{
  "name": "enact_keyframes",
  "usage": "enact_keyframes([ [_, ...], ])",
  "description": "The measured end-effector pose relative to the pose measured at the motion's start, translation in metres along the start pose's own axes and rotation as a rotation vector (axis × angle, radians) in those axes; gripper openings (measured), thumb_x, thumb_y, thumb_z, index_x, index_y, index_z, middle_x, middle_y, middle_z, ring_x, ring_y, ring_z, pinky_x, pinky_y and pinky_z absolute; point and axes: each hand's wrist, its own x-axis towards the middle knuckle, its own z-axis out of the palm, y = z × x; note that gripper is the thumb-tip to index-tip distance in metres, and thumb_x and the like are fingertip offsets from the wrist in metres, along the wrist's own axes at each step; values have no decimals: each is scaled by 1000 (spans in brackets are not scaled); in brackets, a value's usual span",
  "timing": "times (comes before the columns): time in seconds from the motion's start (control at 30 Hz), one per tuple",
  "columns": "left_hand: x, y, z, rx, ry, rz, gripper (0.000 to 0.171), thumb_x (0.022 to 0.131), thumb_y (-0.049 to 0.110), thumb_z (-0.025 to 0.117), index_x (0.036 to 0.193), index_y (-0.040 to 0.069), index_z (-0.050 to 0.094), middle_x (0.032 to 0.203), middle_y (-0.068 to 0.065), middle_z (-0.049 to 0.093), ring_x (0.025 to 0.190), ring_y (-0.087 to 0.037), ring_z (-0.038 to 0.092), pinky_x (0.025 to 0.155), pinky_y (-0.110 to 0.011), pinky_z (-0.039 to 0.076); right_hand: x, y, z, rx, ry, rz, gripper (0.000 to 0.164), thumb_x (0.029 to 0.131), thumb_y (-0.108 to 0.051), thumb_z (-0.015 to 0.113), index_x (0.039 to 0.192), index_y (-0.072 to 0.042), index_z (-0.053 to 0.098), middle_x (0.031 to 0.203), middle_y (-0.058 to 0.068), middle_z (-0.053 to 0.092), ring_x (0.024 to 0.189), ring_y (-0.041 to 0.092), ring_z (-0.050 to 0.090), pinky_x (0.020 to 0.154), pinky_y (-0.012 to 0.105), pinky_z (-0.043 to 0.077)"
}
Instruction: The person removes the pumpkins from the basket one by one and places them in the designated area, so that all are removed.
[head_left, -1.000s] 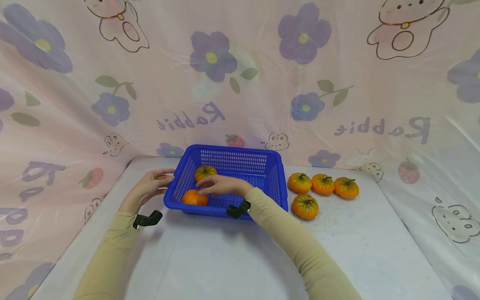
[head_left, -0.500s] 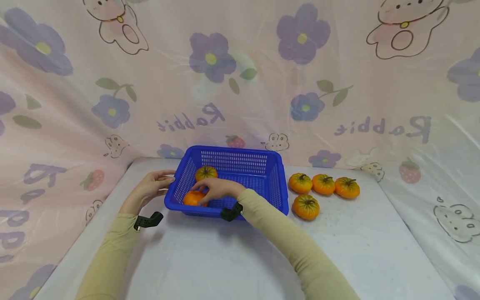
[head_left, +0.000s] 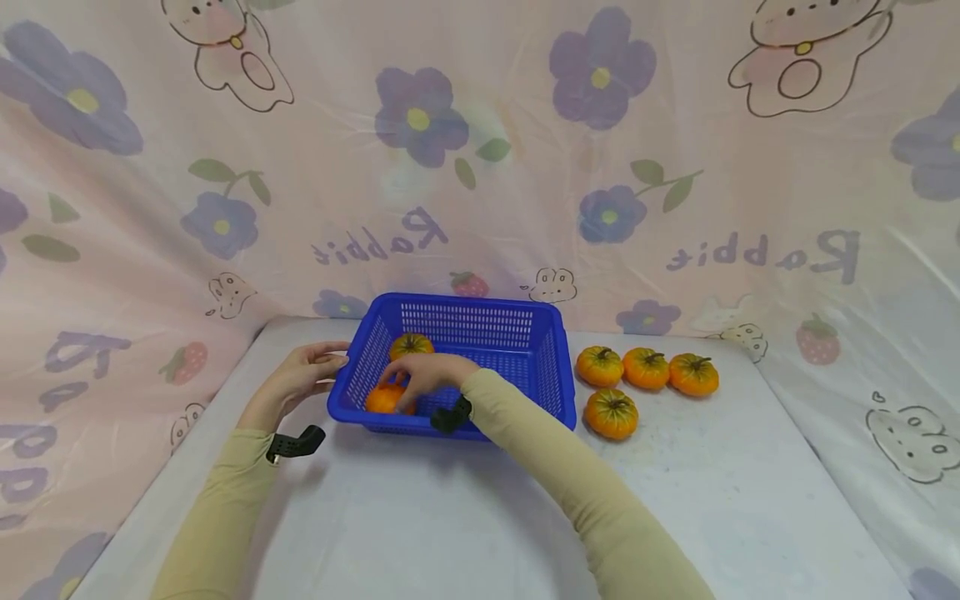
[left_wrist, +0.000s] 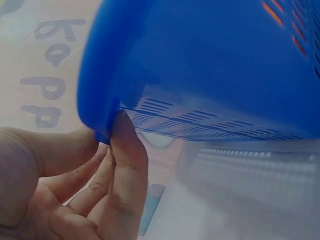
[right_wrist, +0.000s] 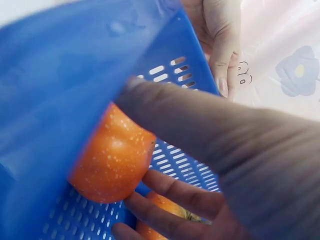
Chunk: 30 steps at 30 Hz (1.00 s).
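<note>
While L hand (head_left: 300, 377) pinches blue basket (head_left: 472, 323) by its rim at 9 o'clk, R hand (head_left: 433, 372): inside basket, thumb & fingers on either side of held pumpkin (head_left: 384, 400), gripping it.
Clock: head view, basket = centre, 12 = away from person.
L grip: per L wrist cam, thumb on one side of rim, index fingertip on other.
Held pumpkin: in basket at 8 o'clk, near corner; orange w/ pale specks in R wrist cam; partly hidden by R hand.
2nd pumpkin (head_left: 411, 344): also in basket, at 10 o'clk, just beyond held one; greenish streaks on top; R wrist cam shows it part-covered by fingers.
Row outside: inner pumpkin (head_left: 599, 367), mid pumpkin (head_left: 646, 371) & outer pumpkin (head_left: 693, 377), side by side on white table (head_left: 420, 517) at 3 o'clk, stems up.
Front pumpkin (head_left: 611, 415): on table at 4 o'clk, just nearer than inner one; can't tell if they touch.
Basket build: slotted walls & floor, standing on table.
Arms: beige L sleeve (head_left: 213, 517) at 7 o'clk; beige R sleeve (head_left: 592, 500) at 5 o'clk, crossing near rim.
Wrists: dark L mount (head_left: 297, 442) & R mount (head_left: 452, 415).
Backdrop (head_left: 495, 200): pale pink cloth at 12 o'clk w/ purple flowers, rabbits, strawberries & mirrored "Rabbit" lettering.
</note>
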Motion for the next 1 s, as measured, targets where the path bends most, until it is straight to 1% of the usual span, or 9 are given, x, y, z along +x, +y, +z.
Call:
enact_keyframes([
  [0.07, 0, 0, 0, 0, -2, 6, 53, 99, 15, 53, 145, -4, 33, 108, -8, 64, 90, -14, 63, 81, -30, 53, 1, -1, -1, -18, -5, 5, 46, 83, -22, 76, 127, -17, 61, 126, 6, 54, 120, 23, 47, 93, 27, 45],
  [0.23, 1, -1, 0, -5, -8, 15, 53, 99, 15, 53, 144, -4, 33, 107, -8, 64, 90, -14, 64, 81, -29, 53, 4, -5, -4, -43, -7, 25, 44, 81, -22, 78, 121, -15, 61, 122, 7, 55, 114, 22, 50, 89, 27, 46],
  [0.4, 1, 0, 0, -6, 2, 6, 53, 99, 16, 54, 144, -4, 34, 108, -7, 64, 90, -14, 63, 80, -30, 53, 7, -7, -3, -38, -8, 42, 41, 80, -20, 79, 115, -13, 60, 115, 4, 55, 104, 18, 50, 83, 25, 48],
  [0.6, 2, -1, 1, 4, 14, -2, 52, 99, 16, 55, 143, -4, 36, 107, -6, 64, 90, -15, 63, 81, -31, 53, 10, -5, -2, -31, -4, 53, 40, 78, -18, 81, 109, -11, 57, 109, 2, 54, 101, 17, 50, 79, 23, 47],
  [0.73, 3, -2, 0, 15, 11, 2, 52, 99, 18, 55, 143, -3, 37, 108, -7, 64, 91, -16, 63, 83, -33, 53, 11, -4, -1, -48, 9, 48, 39, 79, -17, 80, 109, -11, 56, 108, 2, 54, 101, 17, 50, 79, 23, 47],
  [1.0, 3, -2, -1, 23, 7, -1, 51, 99, 17, 53, 143, -2, 37, 109, -8, 64, 92, -17, 63, 81, -31, 53, 11, -6, -1, -77, 9, 54, 44, 79, -21, 80, 116, -13, 58, 110, 2, 55, 101, 16, 51, 82, 23, 47],
])
